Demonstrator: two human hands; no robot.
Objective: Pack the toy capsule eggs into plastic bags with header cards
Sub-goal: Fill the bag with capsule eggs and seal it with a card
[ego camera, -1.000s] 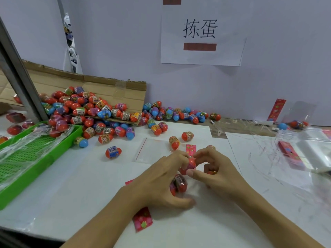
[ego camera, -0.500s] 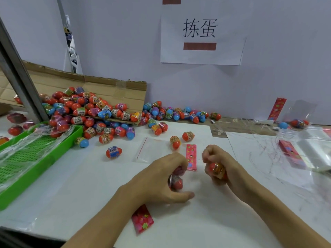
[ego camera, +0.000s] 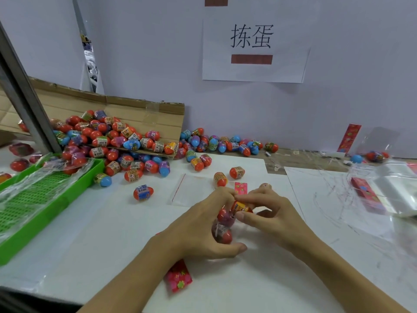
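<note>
My left hand grips a clear plastic bag that has red capsule eggs inside, held upright on the white table. My right hand pinches an orange-banded capsule egg at the bag's mouth, touching the left fingers. A red header card pokes out from under my left wrist, and another header card lies just beyond my fingers. An empty flat bag lies behind my left hand. Loose eggs lie nearby.
A large heap of eggs spills from a torn cardboard box at the back left. A green crate with plastic film stands at the left. A stack of bags and a red card pack lie at the right.
My right hand, which had pulled away to the right holding an egg, has come back to the left hand and holds the egg at the bag's mouth.
</note>
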